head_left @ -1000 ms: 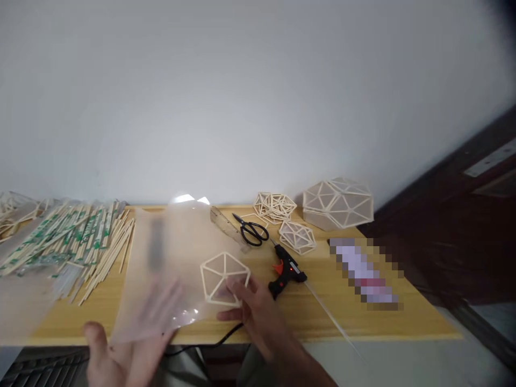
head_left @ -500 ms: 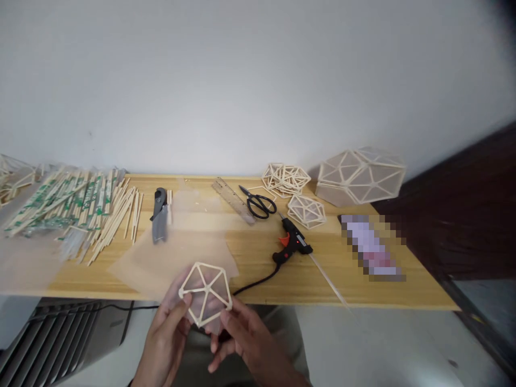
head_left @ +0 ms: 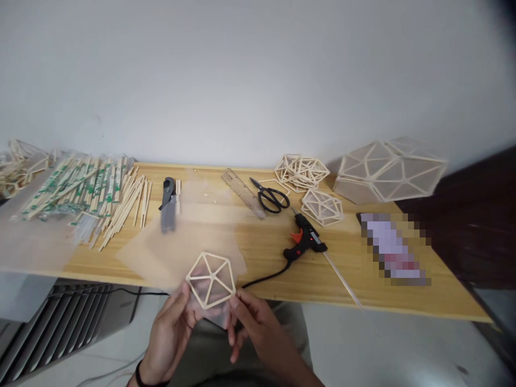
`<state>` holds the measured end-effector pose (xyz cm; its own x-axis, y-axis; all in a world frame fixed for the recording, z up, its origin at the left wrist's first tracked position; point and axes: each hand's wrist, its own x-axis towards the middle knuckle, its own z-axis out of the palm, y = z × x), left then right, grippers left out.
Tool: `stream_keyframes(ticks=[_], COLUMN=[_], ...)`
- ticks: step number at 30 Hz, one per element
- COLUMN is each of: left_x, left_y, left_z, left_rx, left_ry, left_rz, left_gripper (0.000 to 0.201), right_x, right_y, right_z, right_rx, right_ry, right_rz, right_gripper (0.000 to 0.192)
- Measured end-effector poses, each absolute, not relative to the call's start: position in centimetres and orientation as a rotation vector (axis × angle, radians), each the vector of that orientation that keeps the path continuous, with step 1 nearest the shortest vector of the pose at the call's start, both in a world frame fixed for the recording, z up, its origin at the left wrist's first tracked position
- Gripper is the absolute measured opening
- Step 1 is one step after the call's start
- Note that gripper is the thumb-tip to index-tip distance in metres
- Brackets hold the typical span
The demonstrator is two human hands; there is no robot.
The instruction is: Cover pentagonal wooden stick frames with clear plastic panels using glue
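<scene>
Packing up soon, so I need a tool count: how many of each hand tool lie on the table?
Glue gun: 1
Scissors: 1
Ruler: 1
Cutter: 1
Total: 4

Your left hand and right hand hold the stick frame between them, just before the table edge. Behind it lies a sheet. The sticks lie far left, the scissors behind, and the glue gun to the right.
</scene>
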<state>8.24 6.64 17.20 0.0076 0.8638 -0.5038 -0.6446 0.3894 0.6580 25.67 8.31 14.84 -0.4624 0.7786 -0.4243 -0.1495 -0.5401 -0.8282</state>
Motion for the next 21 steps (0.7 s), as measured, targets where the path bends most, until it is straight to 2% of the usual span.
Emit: stream_keyframes(ticks=[4, 8, 11, 12, 14, 16, 18, 21], left_x=[8.4, 8.4, 8.3, 8.2, 8.1, 8.0, 7.8, 7.4], left_y=[6.4, 6.3, 6.1, 6.1, 6.0, 6.1, 6.1, 6.0], left_z=[17.0, 16.8, 16.8, 16.9, 17.0, 17.1, 17.1, 16.9], left_rx=[0.287, 0.326, 0.323, 0.321, 0.338, 0.360, 0.369, 0.364], left_ry=[1.123, 1.192, 1.217, 1.220, 1.203, 1.170, 1.141, 1.104], left_rz=[1.211, 1.187, 1.170, 1.165, 1.153, 1.140, 1.127, 1.111], left_gripper=[0.031, 0.039, 0.042, 0.042, 0.043, 0.043, 0.042, 0.038], right_x=[26.5, 28.5, 29.3, 29.3, 28.9, 28.4, 27.9, 27.6], right_y=[8.3, 9.4, 10.8, 11.3, 12.1, 12.9, 13.6, 14.6], right_z=[15.9, 18.3, 19.4, 19.4, 19.1, 18.5, 18.1, 18.3], right_rx=[-1.329, -1.455, -1.329, -1.258, -1.125, -1.046, -1.006, -0.942], right_ry=[-1.335, -1.773, -1.947, -2.011, -2.150, -2.274, -2.348, -2.387], right_rz=[1.914, 1.540, 1.272, 1.207, 1.122, 1.113, 1.152, 1.206], right_gripper=[0.049, 0.033, 0.007, 0.019, 0.057, 0.081, 0.086, 0.084])
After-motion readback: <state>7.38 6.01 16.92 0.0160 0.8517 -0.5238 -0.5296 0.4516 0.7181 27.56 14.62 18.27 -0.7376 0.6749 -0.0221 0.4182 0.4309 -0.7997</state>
